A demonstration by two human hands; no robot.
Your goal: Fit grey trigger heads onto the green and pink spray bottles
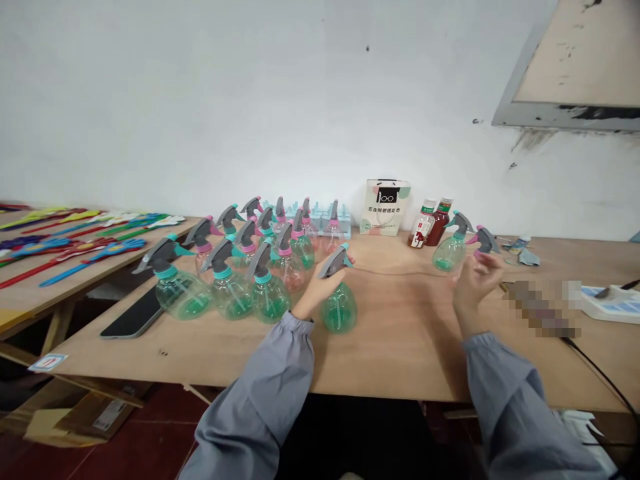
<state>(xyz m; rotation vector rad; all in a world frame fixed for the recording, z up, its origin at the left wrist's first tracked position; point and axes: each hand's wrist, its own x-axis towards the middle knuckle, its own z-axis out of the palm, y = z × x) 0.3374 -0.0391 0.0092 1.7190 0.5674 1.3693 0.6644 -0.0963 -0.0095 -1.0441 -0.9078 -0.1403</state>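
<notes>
My left hand [315, 287] is wrapped round the neck of a green spray bottle [341, 312] with a grey and turquoise trigger head, upright on the table. On the right, the curled fingers of my right hand [474, 283] grip a spray bottle [483, 239] just below its grey and pink head; my hand hides most of its body. Just behind it stands another green spray bottle [446, 252]. To the left of my left hand, several green and pink spray bottles [270, 297] are grouped close together.
A phone [134, 312] lies at the table's left. Along the wall stand a paper bag [384, 208] and two red-brown bottles [423, 223]. A cable [597, 370] and a white-blue device [610, 308] are at right. Colourful flower-shaped items [107, 248] cover the left table.
</notes>
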